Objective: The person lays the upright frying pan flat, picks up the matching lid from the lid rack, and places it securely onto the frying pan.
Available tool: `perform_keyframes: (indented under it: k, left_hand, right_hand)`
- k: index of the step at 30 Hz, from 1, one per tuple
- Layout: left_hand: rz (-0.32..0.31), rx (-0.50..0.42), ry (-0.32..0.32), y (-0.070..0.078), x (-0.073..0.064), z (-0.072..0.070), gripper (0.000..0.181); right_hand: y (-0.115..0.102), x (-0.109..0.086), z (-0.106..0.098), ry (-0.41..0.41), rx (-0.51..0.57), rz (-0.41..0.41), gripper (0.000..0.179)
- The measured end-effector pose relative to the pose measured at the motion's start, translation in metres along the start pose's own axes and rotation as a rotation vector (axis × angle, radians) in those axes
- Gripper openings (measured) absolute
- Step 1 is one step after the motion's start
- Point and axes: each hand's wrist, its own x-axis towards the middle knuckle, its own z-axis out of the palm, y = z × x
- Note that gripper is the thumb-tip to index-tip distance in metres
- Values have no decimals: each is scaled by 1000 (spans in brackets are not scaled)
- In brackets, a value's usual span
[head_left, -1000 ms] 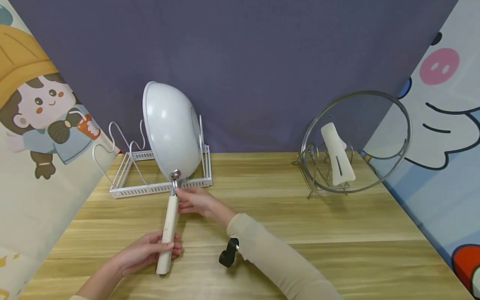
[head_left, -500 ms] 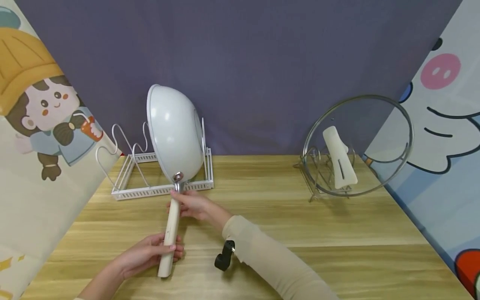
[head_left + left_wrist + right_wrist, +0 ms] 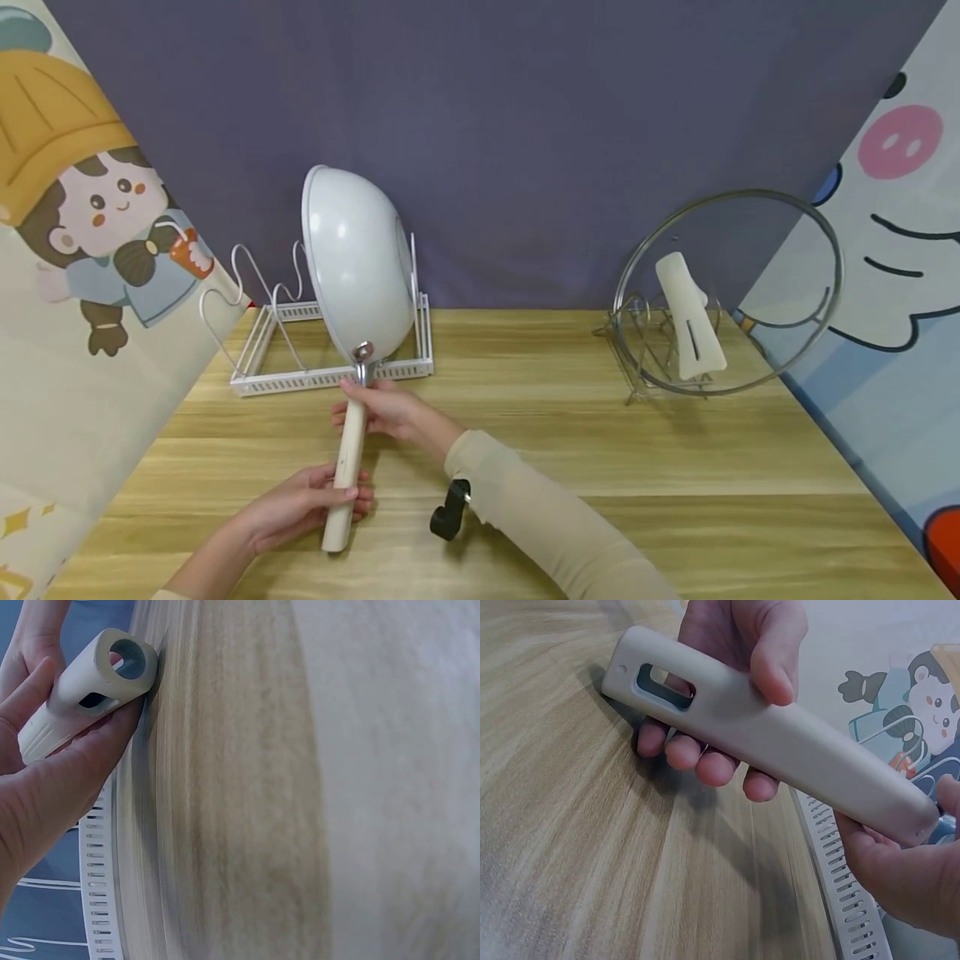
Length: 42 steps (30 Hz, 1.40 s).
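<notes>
A white wok (image 3: 358, 258) stands on its side in a white wire rack (image 3: 300, 382), its outer bottom turned to the right. Its cream handle (image 3: 349, 454) slopes down toward me over the table. My left hand (image 3: 303, 504) grips the handle near its free end, with the thumb on top and the fingers beneath, as the right wrist view shows around the handle (image 3: 735, 712). Close to the metal neck, my right hand (image 3: 393, 410) holds the handle's upper end between thumb and fingers. The wok's inside faces left and is hidden.
A glass lid (image 3: 780, 367) with a metal rim and cream knob leans upright in a small wire stand (image 3: 633, 367) at the back right. A dark cloth wall (image 3: 525, 150) closes the back of the wooden table (image 3: 562, 467). A black wrist mount (image 3: 450, 510) hangs under the right sleeve.
My right hand has moved from beside the handle's neck to holding it, its thumb now laid across the top. The left hand keeps its grip. The head view has shifted slightly.
</notes>
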Motion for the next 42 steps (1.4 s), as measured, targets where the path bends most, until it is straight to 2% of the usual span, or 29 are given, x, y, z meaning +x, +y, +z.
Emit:
perform_keyframes:
  k: [11, 18, 35, 42]
  left_hand:
    - [18, -37, -20, 1, 3, 0, 34]
    - [10, -47, 3, 1, 6, 3, 32]
    - [-16, -51, 52, 4, 8, 6, 34]
    - [-11, -64, 56, 4, 9, 6, 32]
  right_hand:
    - [1, 2, 0, -5, 12, -20, 19]
    - [3, 3, -1, -6, 14, -1, 17]
    - [4, 4, 0, -46, -12, -29, 21]
    - [5, 5, 1, -50, 28, -48, 16]
